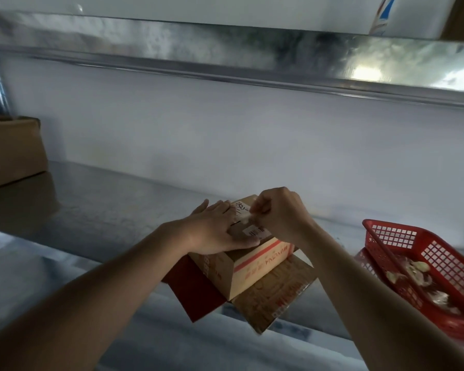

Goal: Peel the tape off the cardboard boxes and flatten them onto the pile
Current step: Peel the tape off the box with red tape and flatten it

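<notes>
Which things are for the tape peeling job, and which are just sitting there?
For the job:
small cardboard box
tape, pinched by the right hand
left hand, pressing the box top
flattened cardboard underneath

Just sitting there:
red basket
big brown box, far left

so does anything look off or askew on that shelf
Nothing looks damaged or spilled. The flattened cardboard under the small box sticks out past the shelf's front edge. The red basket sits tilted, holding crumpled scraps.

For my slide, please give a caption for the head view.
Left hand steadies a small cardboard box while right hand peels its tape.
</notes>
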Motion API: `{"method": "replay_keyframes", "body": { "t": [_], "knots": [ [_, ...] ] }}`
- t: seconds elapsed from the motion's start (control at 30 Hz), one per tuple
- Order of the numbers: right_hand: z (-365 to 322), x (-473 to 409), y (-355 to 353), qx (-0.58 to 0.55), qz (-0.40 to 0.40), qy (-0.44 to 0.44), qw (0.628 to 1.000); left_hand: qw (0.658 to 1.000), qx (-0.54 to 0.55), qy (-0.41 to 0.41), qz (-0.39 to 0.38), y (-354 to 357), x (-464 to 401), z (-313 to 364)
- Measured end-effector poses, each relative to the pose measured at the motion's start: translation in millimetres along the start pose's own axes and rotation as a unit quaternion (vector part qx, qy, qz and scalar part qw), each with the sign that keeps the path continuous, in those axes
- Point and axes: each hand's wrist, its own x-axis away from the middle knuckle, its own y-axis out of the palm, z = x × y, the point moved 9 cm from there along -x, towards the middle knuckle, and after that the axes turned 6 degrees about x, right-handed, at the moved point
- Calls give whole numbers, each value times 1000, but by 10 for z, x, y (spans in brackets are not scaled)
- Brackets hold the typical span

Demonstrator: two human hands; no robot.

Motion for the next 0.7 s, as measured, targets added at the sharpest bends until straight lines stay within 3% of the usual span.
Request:
{"method": "replay_keyframes", "body": {
  "t": [0.1, 0.2, 0.3, 0.4, 0.5, 0.6, 0.7],
  "knots": [
    [280, -3, -96, -142, 35, 87, 985, 1000, -13, 12, -23, -16, 25, -7],
    [586, 56, -117, -279, 71, 182, 940, 998, -20, 14, -58, 1, 54, -36],
    [758, 103, -111, -292, 98, 215, 927, 997, -33, 15, -72, 8, 68, -7],
    [644, 88, -107, -293, 114, 151, 937, 996, -41, 10, -77, 7, 46, 23],
    [313, 29, -149, -289, 87, -7, 953, 996, -28, -4, -80, -4, 38, 19],
    [1, 65, -107, -78, 30, -150, 985, 997, -15, 6, -77, -13, 36, 59],
    [-34, 108, 1, 5, -26, -171, 985, 997, -4, 28, -75, 6, 39, 91]
  ]
}}
